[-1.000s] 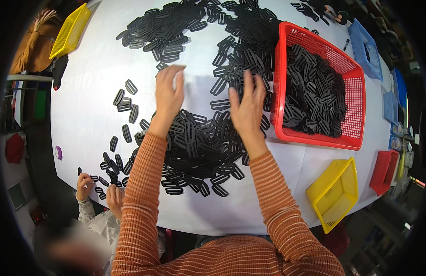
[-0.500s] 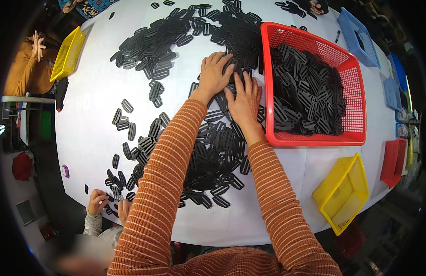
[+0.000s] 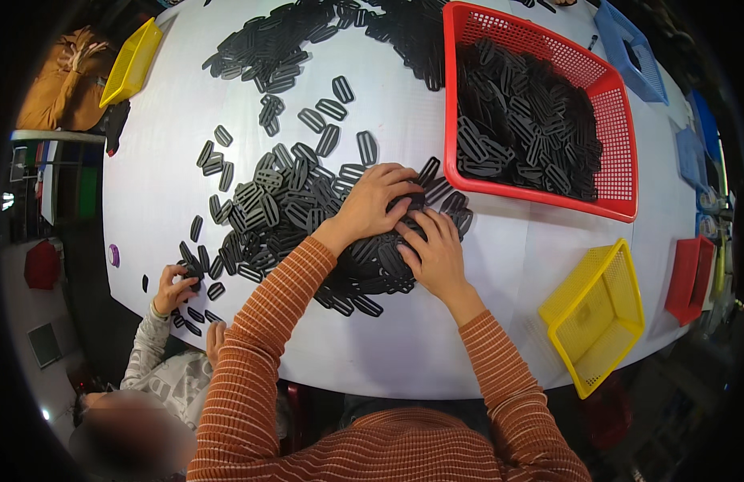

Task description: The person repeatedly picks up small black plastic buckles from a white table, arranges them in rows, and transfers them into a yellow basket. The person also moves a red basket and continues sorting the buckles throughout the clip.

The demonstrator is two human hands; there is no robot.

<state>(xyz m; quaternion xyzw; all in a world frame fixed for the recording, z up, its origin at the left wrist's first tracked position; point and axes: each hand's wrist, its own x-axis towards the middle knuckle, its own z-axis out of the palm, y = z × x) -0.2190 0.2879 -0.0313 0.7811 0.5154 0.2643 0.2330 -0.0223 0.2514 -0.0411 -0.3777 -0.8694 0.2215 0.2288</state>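
Observation:
A heap of black plastic slide buckles (image 3: 259,205), flat ovals with slots, spreads over the white table in front of me. At the heap's right side, my left hand (image 3: 374,207) curls its fingers over several buckles. Facing it from the right, my right hand (image 3: 438,255) has bent fingers against the same cluster, so the buckles are gathered between both hands. The fingertips are partly hidden among the black pieces. Just beyond my right hand stands a red perforated basket (image 3: 541,207), piled with more of these buckles.
Another pile of buckles (image 3: 263,44) lies at the far side. A yellow basket (image 3: 593,321) is at right, a second yellow basket (image 3: 131,64) at far left, a blue basket (image 3: 641,60) at far right. At lower left, another person's hand (image 3: 173,289) handles loose buckles.
Both my hands have come back toward me from the far pile to the nearer heap, and buckles there lie closer together. Several loose buckles now lie where my hands were. The view has shifted.

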